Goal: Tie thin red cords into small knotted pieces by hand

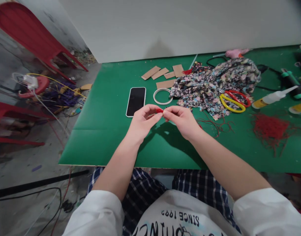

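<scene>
My left hand (145,120) and my right hand (181,119) meet above the green table (98,131), thumbs and forefingers pinched together. Between them shows a small red piece (159,110), held in my left fingers; its shape is mostly hidden. The right fingertips touch its end, and what else they grip is too small to make out. Just behind my left hand lies a black-screened phone (136,101) with a white edge. A roll of white tape (154,96) lies flat behind both hands. Thin red cords (218,126) lie right of my right hand.
Cardboard pieces (150,72) lie at the back, beside bunched floral cloth (229,77). Scissors (232,103) with red and yellow handles rest by the cloth. Farther right are glue bottles (268,99) and a tangle of red string (270,127). A red chair (25,32) stands at the left.
</scene>
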A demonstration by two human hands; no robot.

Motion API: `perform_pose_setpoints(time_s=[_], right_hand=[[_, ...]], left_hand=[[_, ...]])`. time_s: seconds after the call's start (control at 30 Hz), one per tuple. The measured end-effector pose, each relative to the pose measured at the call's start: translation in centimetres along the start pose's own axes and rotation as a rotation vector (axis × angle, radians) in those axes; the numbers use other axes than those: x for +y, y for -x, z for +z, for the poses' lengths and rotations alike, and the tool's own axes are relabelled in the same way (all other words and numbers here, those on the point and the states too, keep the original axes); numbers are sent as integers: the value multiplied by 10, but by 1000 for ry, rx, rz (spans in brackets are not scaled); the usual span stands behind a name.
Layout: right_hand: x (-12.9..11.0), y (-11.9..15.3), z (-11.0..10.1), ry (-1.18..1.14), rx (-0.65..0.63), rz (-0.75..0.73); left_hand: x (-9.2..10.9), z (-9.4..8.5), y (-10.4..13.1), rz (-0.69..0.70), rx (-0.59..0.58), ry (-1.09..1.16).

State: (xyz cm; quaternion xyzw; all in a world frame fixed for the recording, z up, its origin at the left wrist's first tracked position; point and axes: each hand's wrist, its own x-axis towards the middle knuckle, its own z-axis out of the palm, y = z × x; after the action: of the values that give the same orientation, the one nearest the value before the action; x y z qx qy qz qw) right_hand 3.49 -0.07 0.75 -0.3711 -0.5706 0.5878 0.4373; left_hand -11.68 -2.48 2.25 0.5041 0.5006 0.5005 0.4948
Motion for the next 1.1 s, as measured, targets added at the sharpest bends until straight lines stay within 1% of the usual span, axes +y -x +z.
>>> perform_pose_setpoints(time_s=[0.13,0.43,0.6,0.8,0.9,1.1], right_hand=[[0,0,1,-12,-3,6],[-2,1,2,-25,0,13],[-1,1,2,-27,2,42],[3,0,1,-73,-6,64],[6,0,-1,-99,-20,83],[6,0,-2,-187,-46,122]], left_hand=[[-3,1,-1,14,55,6],[-1,3,0,54,91,79],[2,1,0,76,129,-20],[5,-6,-1,89,81,-118],[6,-9,-1,54,59,-135],[7,-13,-3,-7,16,-99]])
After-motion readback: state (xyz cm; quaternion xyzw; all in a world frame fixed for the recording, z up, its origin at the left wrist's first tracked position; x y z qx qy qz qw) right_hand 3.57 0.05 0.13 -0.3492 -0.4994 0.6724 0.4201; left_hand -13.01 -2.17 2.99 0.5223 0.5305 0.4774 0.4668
